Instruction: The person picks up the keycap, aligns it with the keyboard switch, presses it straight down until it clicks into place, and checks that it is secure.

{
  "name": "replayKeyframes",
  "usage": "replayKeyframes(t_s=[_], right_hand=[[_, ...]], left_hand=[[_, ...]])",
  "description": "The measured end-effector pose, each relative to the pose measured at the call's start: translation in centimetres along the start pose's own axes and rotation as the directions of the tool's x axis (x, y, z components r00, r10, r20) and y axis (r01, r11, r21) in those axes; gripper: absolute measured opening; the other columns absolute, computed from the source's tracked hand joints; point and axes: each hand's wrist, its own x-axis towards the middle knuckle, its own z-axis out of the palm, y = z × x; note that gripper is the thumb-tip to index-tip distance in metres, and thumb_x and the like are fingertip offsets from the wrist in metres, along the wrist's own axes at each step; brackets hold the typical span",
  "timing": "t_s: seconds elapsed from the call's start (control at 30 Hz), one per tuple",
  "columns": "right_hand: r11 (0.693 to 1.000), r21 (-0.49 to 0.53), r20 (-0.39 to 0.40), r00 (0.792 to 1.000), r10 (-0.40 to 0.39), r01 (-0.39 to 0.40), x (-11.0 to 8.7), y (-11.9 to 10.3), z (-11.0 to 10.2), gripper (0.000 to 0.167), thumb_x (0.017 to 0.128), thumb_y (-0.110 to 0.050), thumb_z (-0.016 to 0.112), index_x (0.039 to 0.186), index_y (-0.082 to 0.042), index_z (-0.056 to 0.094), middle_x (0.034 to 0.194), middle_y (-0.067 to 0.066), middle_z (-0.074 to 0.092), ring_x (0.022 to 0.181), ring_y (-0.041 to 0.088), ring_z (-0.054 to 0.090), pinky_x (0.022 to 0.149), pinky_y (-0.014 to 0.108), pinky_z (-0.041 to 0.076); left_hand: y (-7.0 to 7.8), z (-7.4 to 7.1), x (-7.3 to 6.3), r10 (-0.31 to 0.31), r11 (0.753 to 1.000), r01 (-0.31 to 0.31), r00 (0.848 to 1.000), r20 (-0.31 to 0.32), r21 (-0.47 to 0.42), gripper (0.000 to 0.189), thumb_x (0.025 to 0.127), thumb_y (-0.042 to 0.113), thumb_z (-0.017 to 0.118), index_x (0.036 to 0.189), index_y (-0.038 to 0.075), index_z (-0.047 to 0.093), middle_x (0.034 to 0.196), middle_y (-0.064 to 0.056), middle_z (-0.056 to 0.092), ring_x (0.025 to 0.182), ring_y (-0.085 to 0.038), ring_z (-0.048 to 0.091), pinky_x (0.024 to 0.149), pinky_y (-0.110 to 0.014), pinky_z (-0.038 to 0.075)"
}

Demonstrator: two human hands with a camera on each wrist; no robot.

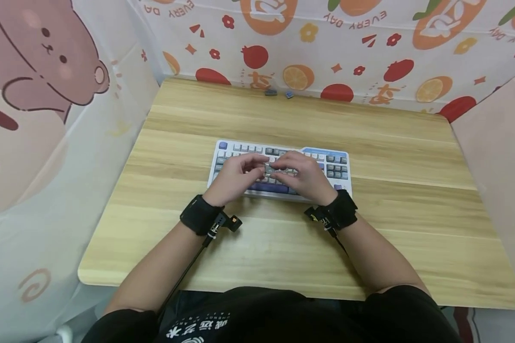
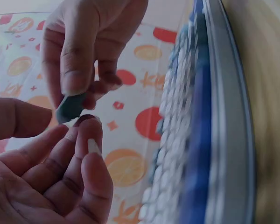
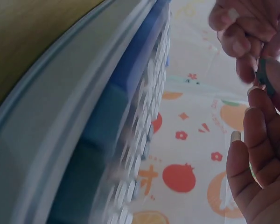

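Observation:
Above the keyboard point(image 1: 342, 178), both hands meet at a small grey-green keycap point(image 2: 71, 107). My right hand point(image 1: 302, 174) pinches it with the thumb over one face, as the left wrist view shows. At the keycap's other edge, the thumb and fingertips of my left hand point(image 1: 238, 176) close on it, with the remaining fingers loosely bent. The keycap point(image 3: 266, 77) is partly covered by fingers in the right wrist view. White, grey and purple-blue keys fill the keyboard, whose middle is hidden behind the hands in the head view.
A wooden table point(image 1: 154, 228) bears the keyboard. At its far edge lie a dark grey small piece point(image 1: 271, 92) and a small blue piece point(image 1: 289, 95) beside it. Fruit-printed cloth point(image 1: 300, 52) hangs behind. Camera cables point(image 1: 189, 269) run along the forearms.

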Motion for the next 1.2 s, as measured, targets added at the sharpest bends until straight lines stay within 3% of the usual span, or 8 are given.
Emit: replayKeyframes(t_s=[0.17,0.37,0.57,0.7,0.8,0.97,1.07,1.2], right_hand=[[0.998,0.043,-0.013,0.999,0.035,-0.034,0.4,-0.6,1.1,0.02,0.083,-0.009,0.079,0.103,-0.006,0.076,0.095,0.005,0.074,0.085,0.012,0.067,0.074,0.028,0.055],[0.961,0.188,0.015,0.979,0.203,-0.202,0.4,-1.1,2.1,0.015,0.084,-0.013,0.078,0.099,-0.009,0.076,0.091,0.002,0.073,0.081,0.01,0.066,0.073,0.028,0.055],[0.878,0.38,0.066,0.956,0.287,-0.29,0.5,-1.1,2.1,0.01,0.087,-0.01,0.075,0.095,-0.007,0.078,0.092,0.006,0.076,0.085,0.013,0.071,0.073,0.029,0.057],[0.842,0.431,0.111,0.945,0.307,-0.324,0.6,-1.1,1.9,0.011,0.091,-0.01,0.07,0.098,-0.006,0.077,0.092,0.008,0.076,0.084,0.016,0.072,0.072,0.029,0.057],[0.826,0.423,0.137,0.928,0.348,-0.372,0.6,-1.1,1.7,0.017,0.095,-0.016,0.066,0.104,-0.005,0.075,0.094,0.007,0.075,0.085,0.015,0.071,0.076,0.031,0.057],[0.821,0.388,0.145,0.907,0.395,-0.42,0.0,-1.0,0.8,0.028,0.097,-0.024,0.064,0.109,0.0,0.072,0.097,0.006,0.074,0.088,0.02,0.071,0.078,0.036,0.057],[0.823,0.361,0.158,0.899,0.409,-0.438,-0.7,-0.8,0.3,0.028,0.096,-0.023,0.065,0.108,0.0,0.072,0.097,0.005,0.074,0.087,0.025,0.071,0.075,0.031,0.057],[0.826,0.345,0.178,0.895,0.409,-0.446,-1.2,-0.7,0.1,0.025,0.095,-0.022,0.066,0.107,0.0,0.072,0.096,0.005,0.073,0.086,0.03,0.07,0.072,0.027,0.056]], left_hand=[[-0.1,-0.7,-0.5,0.046,0.997,-0.045,0.999,-0.011,0.058,0.027,0.092,0.008,0.065,0.118,0.01,0.068,0.111,-0.004,0.071,0.095,-0.016,0.068,0.081,-0.035,0.056],[-0.5,-0.9,-1.3,0.143,0.973,-0.138,0.99,-0.011,0.186,0.029,0.088,0.005,0.071,0.116,0.01,0.07,0.108,-0.003,0.072,0.091,-0.012,0.068,0.076,-0.032,0.056],[-0.6,-0.8,-1.6,0.387,0.869,-0.358,0.922,-0.018,0.342,0.028,0.085,0.004,0.076,0.112,0.005,0.072,0.105,-0.007,0.073,0.085,-0.013,0.068,0.073,-0.027,0.056],[-0.5,-1.3,-1.8,0.439,0.825,-0.401,0.898,-0.006,0.398,0.025,0.083,0.005,0.078,0.107,0.004,0.074,0.099,-0.008,0.074,0.082,-0.014,0.068,0.073,-0.03,0.056],[-0.1,-2.4,-2.0,0.418,0.811,-0.379,0.908,0.01,0.445,0.024,0.084,0.009,0.077,0.107,0.004,0.074,0.097,-0.008,0.075,0.083,-0.016,0.069,0.074,-0.032,0.057],[-0.3,-5.4,-2.7,0.301,0.808,-0.241,0.953,-0.025,0.538,0.024,0.087,0.013,0.075,0.11,0.007,0.074,0.094,-0.007,0.075,0.078,-0.014,0.067,0.065,-0.031,0.053],[-1.1,-6.7,-3.2,0.202,0.784,-0.153,0.979,-0.014,0.602,0.024,0.088,0.015,0.074,0.111,0.008,0.074,0.091,-0.005,0.075,0.064,-0.011,0.061,0.055,-0.027,0.043],[-2.5,-7.5,-3.8,0.113,0.748,-0.097,0.993,0.017,0.656,0.026,0.089,0.018,0.072,0.114,0.009,0.073,0.093,-0.006,0.076,0.06,-0.012,0.06,0.052,-0.029,0.038]])
